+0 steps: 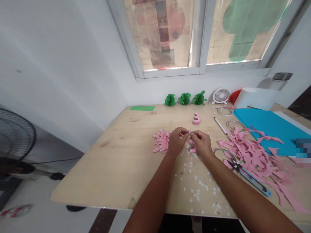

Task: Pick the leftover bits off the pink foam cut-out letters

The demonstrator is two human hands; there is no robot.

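Observation:
Over the middle of the table my left hand (178,141) and my right hand (202,142) meet, fingertips pinched together on a small pink paper piece (189,132). Most of that piece is hidden by the fingers. Another curved pink cutout (193,148) shows on the table just under my right hand. Beside my left hand lies a pile of curved pink cutouts (161,141), some with white spots at their tips. Farther back sits a small pink curved stack (196,118). White paper bits (199,183) are scattered between my forearms.
Pink scraps (255,152), a blue-handled cutting tool (255,183) and wire rings (235,125) lie at right, by blue sheets (264,126) and a white pen (220,126). Green paper shapes (184,99) and a small fan (220,95) line the wall. A green strip (142,108) lies back left.

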